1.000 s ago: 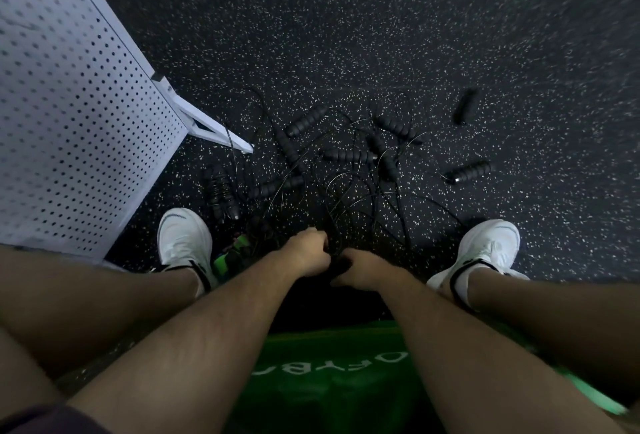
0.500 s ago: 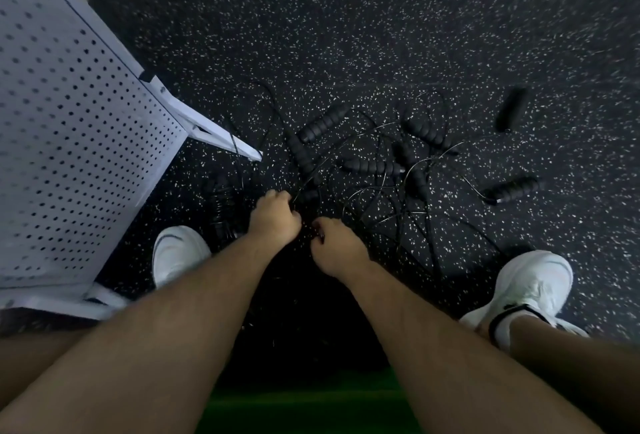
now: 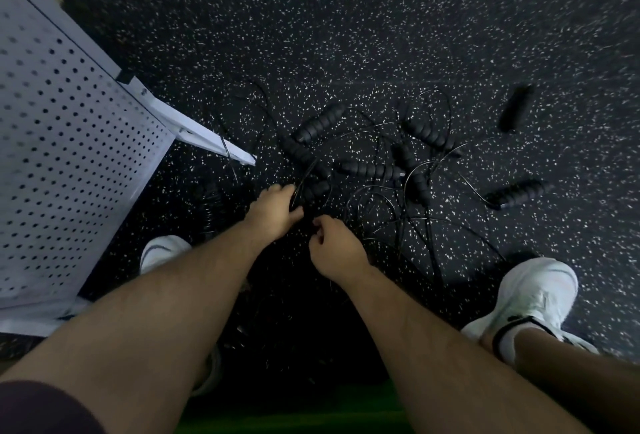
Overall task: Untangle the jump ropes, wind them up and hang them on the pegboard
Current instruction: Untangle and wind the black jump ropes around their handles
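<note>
1. While both hands work at the near side of the tangle, nothing looks wound yet. The left hand point(image 3: 273, 215) grips a bunch of thin cords. The right hand point(image 3: 337, 250) has curled fingers that seem to pinch one strand, though the dark hides it.
2. Beyond them the jump ropes point(image 3: 381, 170) lie knotted on the floor point(image 3: 346, 35), grips crossing each other. One loose handle point(image 3: 515, 108) lies apart, far right.
3. At the floor's left edge, the pegboard point(image 3: 69, 156) carries no rope on the part in view. Untangling has barely begun, and winding and hanging appear still to do.
</note>
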